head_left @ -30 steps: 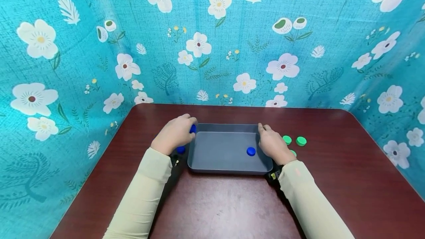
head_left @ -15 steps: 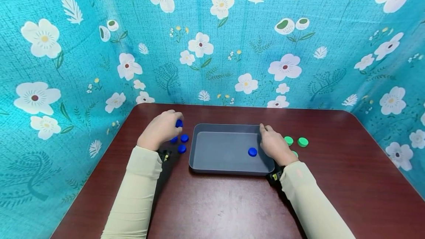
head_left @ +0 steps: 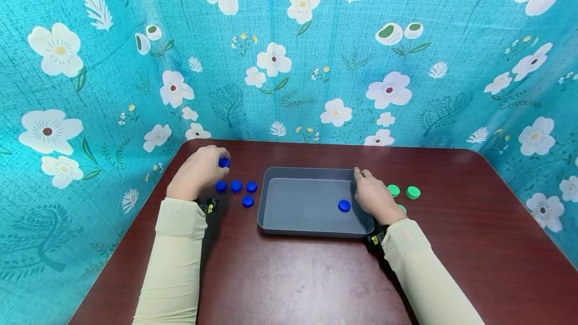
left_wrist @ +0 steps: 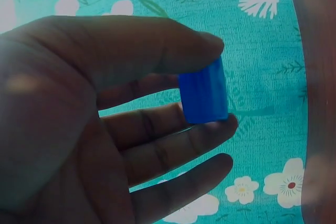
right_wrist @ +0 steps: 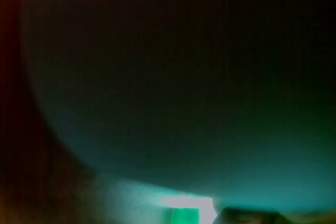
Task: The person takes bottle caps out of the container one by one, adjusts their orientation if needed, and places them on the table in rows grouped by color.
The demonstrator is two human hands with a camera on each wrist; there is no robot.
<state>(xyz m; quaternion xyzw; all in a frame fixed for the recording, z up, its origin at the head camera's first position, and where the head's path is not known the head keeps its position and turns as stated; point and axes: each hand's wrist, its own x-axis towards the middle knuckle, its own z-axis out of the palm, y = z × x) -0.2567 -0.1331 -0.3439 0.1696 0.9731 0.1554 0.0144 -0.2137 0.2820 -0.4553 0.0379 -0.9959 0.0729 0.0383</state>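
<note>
My left hand (head_left: 201,172) pinches a blue bottle cap (left_wrist: 203,92) between thumb and fingertips, raised over the table's back left. In the left wrist view the thumb presses its top and the fingers support it from below. Several blue caps (head_left: 236,186) lie on the table just in front of that hand, left of the grey tray (head_left: 293,232). One blue cap (head_left: 344,205) sits inside the tray toward its right. My right hand (head_left: 376,197) grips the tray's right rim, its fingers partly hidden. The right wrist view is mostly a dark, blurred surface.
Green caps (head_left: 413,192) lie right of the tray, one partly hidden by the right hand. The dark red table (head_left: 298,275) ends at the back against a turquoise flowered curtain (head_left: 289,79). Both wrists carry small black devices.
My left hand has moved left from the tray's left edge with the blue cap still in its fingers, uncovering the blue caps on the table. The right hand has stayed at the rim.
</note>
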